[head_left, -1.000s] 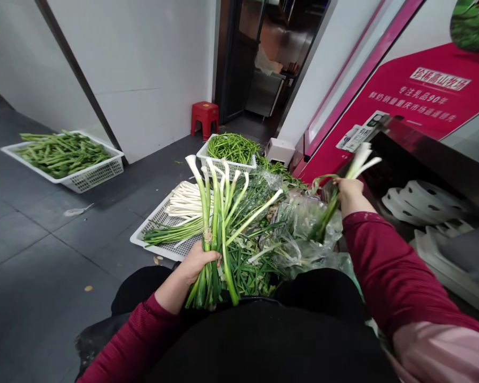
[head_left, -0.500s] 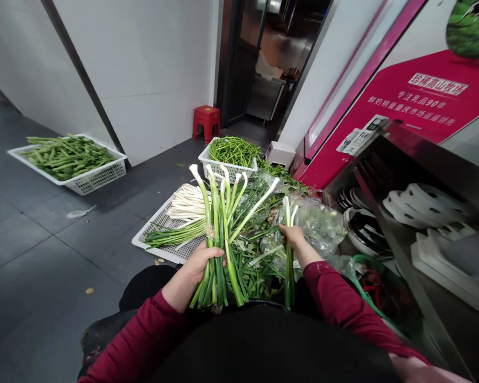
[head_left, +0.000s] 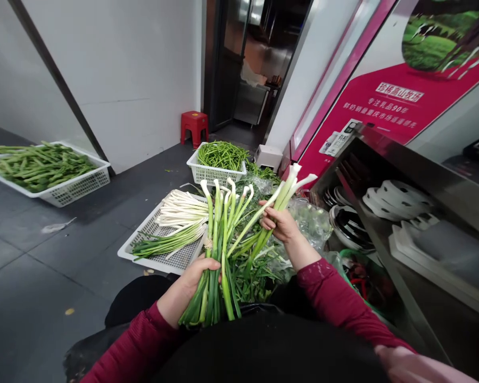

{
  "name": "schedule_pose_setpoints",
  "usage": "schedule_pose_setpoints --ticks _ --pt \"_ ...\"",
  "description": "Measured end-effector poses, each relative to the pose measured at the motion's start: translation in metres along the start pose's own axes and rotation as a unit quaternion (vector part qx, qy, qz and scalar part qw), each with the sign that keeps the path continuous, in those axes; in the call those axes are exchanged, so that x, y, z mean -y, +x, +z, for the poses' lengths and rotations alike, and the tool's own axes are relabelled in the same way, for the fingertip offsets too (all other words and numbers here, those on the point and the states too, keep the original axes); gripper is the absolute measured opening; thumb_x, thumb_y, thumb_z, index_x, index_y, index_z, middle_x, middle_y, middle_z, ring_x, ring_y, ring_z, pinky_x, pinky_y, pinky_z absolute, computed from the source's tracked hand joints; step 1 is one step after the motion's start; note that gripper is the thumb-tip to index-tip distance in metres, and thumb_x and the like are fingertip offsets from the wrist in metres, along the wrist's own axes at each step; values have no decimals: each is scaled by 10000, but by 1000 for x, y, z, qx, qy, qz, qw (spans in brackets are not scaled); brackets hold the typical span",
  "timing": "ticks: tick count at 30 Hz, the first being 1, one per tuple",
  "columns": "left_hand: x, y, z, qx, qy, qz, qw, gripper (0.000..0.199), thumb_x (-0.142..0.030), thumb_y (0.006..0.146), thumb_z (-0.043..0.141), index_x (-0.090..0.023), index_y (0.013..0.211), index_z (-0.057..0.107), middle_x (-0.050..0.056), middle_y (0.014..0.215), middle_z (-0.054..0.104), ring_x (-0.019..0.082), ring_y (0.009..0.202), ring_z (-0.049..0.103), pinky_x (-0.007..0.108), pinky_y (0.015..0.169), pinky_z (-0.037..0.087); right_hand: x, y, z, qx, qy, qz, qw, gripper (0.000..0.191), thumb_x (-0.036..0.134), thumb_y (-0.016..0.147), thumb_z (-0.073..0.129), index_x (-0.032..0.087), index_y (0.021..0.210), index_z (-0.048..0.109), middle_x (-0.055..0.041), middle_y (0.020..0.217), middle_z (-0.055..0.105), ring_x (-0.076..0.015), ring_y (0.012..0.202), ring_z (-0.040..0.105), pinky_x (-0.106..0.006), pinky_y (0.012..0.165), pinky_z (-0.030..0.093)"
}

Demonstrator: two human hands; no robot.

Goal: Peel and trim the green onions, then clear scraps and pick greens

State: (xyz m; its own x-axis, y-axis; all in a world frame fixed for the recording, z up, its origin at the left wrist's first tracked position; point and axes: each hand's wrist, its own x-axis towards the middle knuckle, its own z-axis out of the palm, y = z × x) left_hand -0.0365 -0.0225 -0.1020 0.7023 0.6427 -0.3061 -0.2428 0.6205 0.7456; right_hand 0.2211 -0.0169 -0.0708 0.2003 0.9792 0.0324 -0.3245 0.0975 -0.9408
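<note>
My left hand (head_left: 201,274) is closed round the green stalks of a bunch of spring onions (head_left: 219,229), their white ends pointing up and away from me. In my right hand (head_left: 280,223) a few more spring onions (head_left: 283,197) are gripped, tilted with their white ends up to the right. One long pale stalk slants between the two bunches. Ahead and to the left, a white perforated tray (head_left: 123,250) bears a layer of spring onions with white ends (head_left: 181,209). Loose green leaves (head_left: 251,282) lie in a heap beneath my hands.
White baskets of green stalks stand at far left (head_left: 80,187) and ahead (head_left: 213,173), near a red stool (head_left: 194,127). Clear plastic bags (head_left: 311,221) lie beyond my right hand. A metal shelf (head_left: 399,255) with white dishes borders the right, above a green basket (head_left: 347,258).
My right hand has risen slightly and moved closer to the left bunch. Its spring onions, upright before, now lean right. The view has shifted a little to the right.
</note>
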Motion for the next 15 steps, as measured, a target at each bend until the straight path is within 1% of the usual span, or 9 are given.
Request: schedule_pose_setpoints --ticks 3,7,8,9,10,11,13,14,15 --pt "-2 -2 0 46 -45 -42 997 186 -236 671 586 -120 810 628 39 560 595 154 473 553 271 485 453 5 -2 -11 32 -18 -16 999 336 292 640 684 182 948 611 44 643 535 -17 345 308 -209 379 281" --pt "0 2 -2 86 -72 -67 991 152 -225 690 551 -112 764 622 31 541 575 136 444 515 251 450 409 10 -2 -22 81 -56 -27 995 315 314 620 700 171 886 611 39 590 534 -37 353 354 -215 392 288" --pt "1 4 -3 95 -71 -71 990 152 -223 688 548 -109 756 623 32 540 574 130 437 506 245 443 397 9 -1 -22 79 -75 -33 993 292 330 625 697 167 851 608 46 552 511 -44 359 360 -214 397 292" --pt "1 5 -3 102 -68 -74 990 152 -219 686 546 -105 749 625 32 537 573 125 431 498 239 437 385 8 1 -22 62 -97 -46 992 267 345 638 688 165 815 602 54 513 481 -50 367 363 -213 401 297" --pt "2 7 -3 109 -63 -76 989 149 -211 681 546 -101 739 628 33 529 570 121 425 491 235 431 375 5 4 -23 25 -122 -65 990 243 355 655 674 164 783 594 61 480 452 -56 375 369 -212 405 306" --pt "3 8 -3 112 -56 -77 989 145 -200 675 546 -96 731 630 33 520 568 119 424 489 231 430 370 2 8 -23 -30 -146 -89 985 222 355 673 657 163 760 586 65 458 432 -62 386 378 -210 409 316" --pt "4 11 -3 105 -43 -69 991 136 -172 662 549 -89 727 635 34 511 569 121 432 500 227 437 374 -5 18 -27 -175 -178 -133 959 175 323 699 629 162 740 571 67 438 421 -70 403 399 -203 409 331" --pt "5 12 -3 92 -39 -61 993 134 -160 657 552 -90 734 636 36 521 579 124 445 514 227 447 384 -8 23 -31 -246 -180 -135 943 150 297 702 620 162 731 561 70 427 417 -71 402 401 -198 402 335" --pt "6 12 -4 73 -36 -49 995 140 -152 657 556 -93 754 638 38 546 596 130 465 532 229 462 400 -12 28 -36 -301 -169 -113 932 126 269 702 614 164 722 547 75 416 411 -69 393 396 -191 391 334"
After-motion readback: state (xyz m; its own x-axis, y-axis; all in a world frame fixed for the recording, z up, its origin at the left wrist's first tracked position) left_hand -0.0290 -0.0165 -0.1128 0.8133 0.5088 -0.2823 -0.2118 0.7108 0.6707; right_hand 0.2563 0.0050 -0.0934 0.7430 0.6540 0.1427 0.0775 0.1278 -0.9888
